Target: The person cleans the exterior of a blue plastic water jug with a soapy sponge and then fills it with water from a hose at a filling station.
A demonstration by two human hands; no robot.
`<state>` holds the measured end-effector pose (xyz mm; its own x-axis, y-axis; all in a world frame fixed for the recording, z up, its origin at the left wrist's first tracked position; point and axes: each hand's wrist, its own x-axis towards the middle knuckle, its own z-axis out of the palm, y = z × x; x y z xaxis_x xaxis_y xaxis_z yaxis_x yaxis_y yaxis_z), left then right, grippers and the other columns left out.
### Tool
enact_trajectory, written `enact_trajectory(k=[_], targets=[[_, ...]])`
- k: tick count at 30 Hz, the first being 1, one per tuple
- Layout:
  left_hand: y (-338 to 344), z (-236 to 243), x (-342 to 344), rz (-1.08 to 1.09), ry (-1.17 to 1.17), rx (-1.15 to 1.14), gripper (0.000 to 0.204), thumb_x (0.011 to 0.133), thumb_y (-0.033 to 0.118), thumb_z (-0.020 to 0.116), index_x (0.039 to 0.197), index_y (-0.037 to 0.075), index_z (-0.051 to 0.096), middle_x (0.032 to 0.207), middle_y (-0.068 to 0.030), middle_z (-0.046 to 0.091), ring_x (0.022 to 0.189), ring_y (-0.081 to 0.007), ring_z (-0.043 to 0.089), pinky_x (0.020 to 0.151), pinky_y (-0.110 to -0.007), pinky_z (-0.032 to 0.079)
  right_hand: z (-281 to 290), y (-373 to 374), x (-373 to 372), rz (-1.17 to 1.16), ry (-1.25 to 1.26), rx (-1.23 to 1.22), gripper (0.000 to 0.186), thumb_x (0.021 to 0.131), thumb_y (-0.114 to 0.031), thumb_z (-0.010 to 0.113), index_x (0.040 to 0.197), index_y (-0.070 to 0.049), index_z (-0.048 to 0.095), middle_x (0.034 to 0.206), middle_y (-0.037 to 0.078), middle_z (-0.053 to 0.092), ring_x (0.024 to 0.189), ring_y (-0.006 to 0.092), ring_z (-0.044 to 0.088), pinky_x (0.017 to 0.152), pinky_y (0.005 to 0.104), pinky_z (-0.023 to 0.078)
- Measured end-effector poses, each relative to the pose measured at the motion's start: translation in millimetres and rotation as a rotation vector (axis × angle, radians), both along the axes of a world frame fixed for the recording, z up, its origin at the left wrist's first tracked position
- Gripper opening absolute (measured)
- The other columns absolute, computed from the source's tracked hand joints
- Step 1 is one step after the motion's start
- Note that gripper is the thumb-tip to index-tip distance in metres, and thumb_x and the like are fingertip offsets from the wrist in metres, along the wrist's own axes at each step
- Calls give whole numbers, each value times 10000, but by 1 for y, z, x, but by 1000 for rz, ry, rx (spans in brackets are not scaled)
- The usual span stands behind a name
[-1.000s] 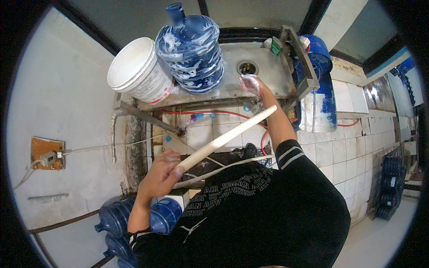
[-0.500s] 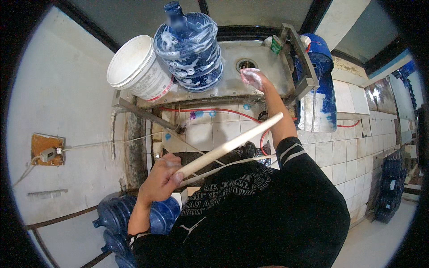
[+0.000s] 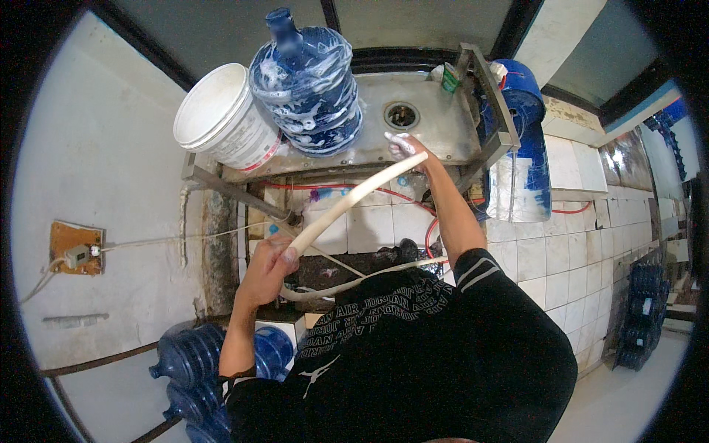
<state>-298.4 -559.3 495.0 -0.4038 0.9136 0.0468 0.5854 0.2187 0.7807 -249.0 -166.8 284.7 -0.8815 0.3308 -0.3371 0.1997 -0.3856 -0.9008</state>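
A cream-coloured hose point(image 3: 347, 198) is gripped in my left hand point(image 3: 269, 266), with fingers wrapped round it low on the left. Its free end rises to the right and overlaps my right wrist; whether they touch I cannot tell. White foam coats my right hand point(image 3: 405, 146), which is just in front of the drain hole with its fingers partly curled, one digit stuck out and no object visible in it. Beyond my hands, a blue water jug point(image 3: 306, 92) streaked with foam stands upright on the metal sink counter point(image 3: 373, 96).
Left of the jug a white bucket point(image 3: 218, 111) leans slightly. A blue drum-like container point(image 3: 526, 170) is right of the counter's metal frame point(image 3: 496, 111). A red hose point(image 3: 384, 193) runs below over white tiles. Several blue jugs point(image 3: 188, 354) lie at the lower left.
My right hand has drawn back from the drain hole toward me. My left hand has risen slightly, and the hose's end has swung up and left to my right wrist.
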Motion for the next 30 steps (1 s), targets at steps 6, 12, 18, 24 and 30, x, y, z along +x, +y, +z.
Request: enact_trajectory(k=[6, 12, 18, 24, 30], targets=[[-8, -12, -12, 43, -166, -225, 389, 959, 319, 375, 909, -26, 547, 821, -85, 487, 739, -184, 472, 699, -315, 393, 4, -7, 22, 55, 60, 0, 196, 908, -213, 566, 856, -34, 627, 646, -29, 528, 497, 65, 413, 396, 210, 275], [3, -21, -8, 92, -211, -40, 436, 946, 266, 381, 599, 2, 398, 556, -53, 376, 529, -175, 372, 530, -327, 315, 36, -17, 28, 61, -124, 212, 244, 942, -234, 473, 814, -53, 574, 638, -17, 522, 450, 65, 417, 362, 206, 281], [0, -25, -7, 156, -273, -40, 454, 955, 294, 391, 600, 11, 398, 545, -46, 363, 527, -160, 363, 520, -315, 307, 13, -18, 28, -85, -28, 2, 164, 922, -152, 458, 850, -62, 574, 602, -29, 468, 482, 59, 369, 413, 233, 259], [0, -22, -6, 160, -196, -20, 467, 961, 305, 388, 593, 16, 396, 547, -38, 356, 529, -156, 350, 516, -310, 303, -22, 1, 20, 136, 150, -99, 175, 960, -154, 434, 925, -42, 564, 650, 7, 542, 577, 65, 511, 480, 183, 364], [-14, -26, -4, 229, -255, -34, 463, 959, 293, 388, 589, 15, 404, 548, -43, 362, 536, -158, 376, 517, -316, 312, 17, -37, 6, -36, 44, -71, 202, 928, -88, 489, 1079, -15, 603, 686, 11, 584, 568, 55, 502, 486, 195, 388]])
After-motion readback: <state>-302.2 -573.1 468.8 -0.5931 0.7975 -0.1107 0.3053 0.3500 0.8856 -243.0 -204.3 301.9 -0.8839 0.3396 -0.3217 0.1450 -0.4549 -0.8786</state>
